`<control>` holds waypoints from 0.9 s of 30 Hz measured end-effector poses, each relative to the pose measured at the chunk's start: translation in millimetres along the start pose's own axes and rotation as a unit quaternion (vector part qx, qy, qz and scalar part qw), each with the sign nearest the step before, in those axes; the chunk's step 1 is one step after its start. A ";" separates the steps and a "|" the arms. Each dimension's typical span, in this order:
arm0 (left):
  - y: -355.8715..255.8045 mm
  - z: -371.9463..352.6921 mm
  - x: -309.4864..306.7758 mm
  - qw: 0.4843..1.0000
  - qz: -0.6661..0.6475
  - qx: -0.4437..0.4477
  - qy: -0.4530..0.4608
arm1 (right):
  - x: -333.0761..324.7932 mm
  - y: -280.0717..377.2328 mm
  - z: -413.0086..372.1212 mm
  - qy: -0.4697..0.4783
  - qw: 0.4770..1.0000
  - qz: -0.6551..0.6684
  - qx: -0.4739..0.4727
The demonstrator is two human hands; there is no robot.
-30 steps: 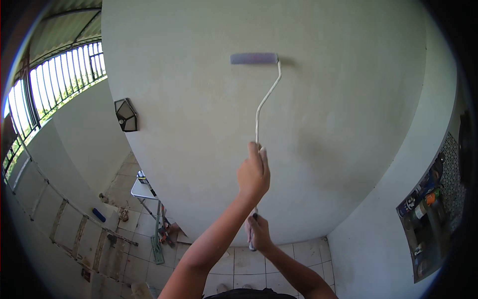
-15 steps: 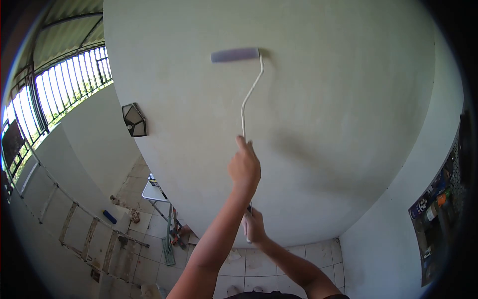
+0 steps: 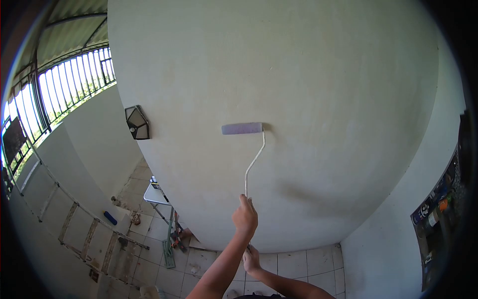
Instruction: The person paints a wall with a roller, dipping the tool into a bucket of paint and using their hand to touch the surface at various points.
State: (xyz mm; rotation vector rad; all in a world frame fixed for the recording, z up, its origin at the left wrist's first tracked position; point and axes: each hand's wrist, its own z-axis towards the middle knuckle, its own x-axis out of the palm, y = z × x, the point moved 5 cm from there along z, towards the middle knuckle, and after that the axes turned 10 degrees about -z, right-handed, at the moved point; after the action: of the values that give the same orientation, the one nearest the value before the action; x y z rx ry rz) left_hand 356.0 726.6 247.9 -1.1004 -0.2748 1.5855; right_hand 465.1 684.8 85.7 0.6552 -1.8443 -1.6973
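A paint roller (image 3: pixel 242 129) with a pale purple sleeve lies against the white wall (image 3: pixel 328 99). Its bent white metal frame runs down from the sleeve's right end to my hands. My left hand (image 3: pixel 245 215) is wrapped round the upper part of the handle, just below the wire. Lower down, my right hand (image 3: pixel 251 259) is closed round the bottom of the handle. Most of the handle is hidden by my hands and left forearm.
A wall lamp (image 3: pixel 137 122) is fixed at the wall's left edge. A paint-spattered ladder (image 3: pixel 89 236) leans at the left, near a small folding table (image 3: pixel 155 194) and tools on the tiled floor (image 3: pixel 291 261). Cans and bottles (image 3: pixel 433 214) fill a niche at right.
The roller has moved down the wall from near the top to about mid-height. Both hands have come down with it, still gripping the handle.
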 end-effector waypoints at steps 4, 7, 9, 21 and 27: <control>-46.0 60.9 -22.1 0.998 -0.024 0.023 -0.043 | 0.7 70.3 40.9 -0.012 0.998 -0.012 -0.056; -94.6 118.5 -59.4 0.992 -0.035 0.066 -0.105 | 10.0 146.4 68.3 0.016 0.996 -0.070 -0.061; -116.9 141.3 -81.9 0.987 -0.007 0.085 -0.133 | 19.2 180.3 75.1 0.012 0.986 -0.099 -0.135; 21.1 9.4 -47.6 0.997 0.065 0.008 -0.049 | 49.1 -0.7 -16.0 0.012 0.980 -0.191 -0.059; -42.8 83.3 -68.6 0.996 0.010 0.027 -0.087 | 35.5 105.8 26.3 -0.015 0.975 -0.209 -0.067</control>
State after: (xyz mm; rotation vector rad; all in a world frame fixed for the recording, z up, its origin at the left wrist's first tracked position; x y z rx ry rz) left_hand 315.7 712.6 355.8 -0.9271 -0.3371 1.6998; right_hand 422.1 689.2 191.9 1.0207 -1.6743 -2.0848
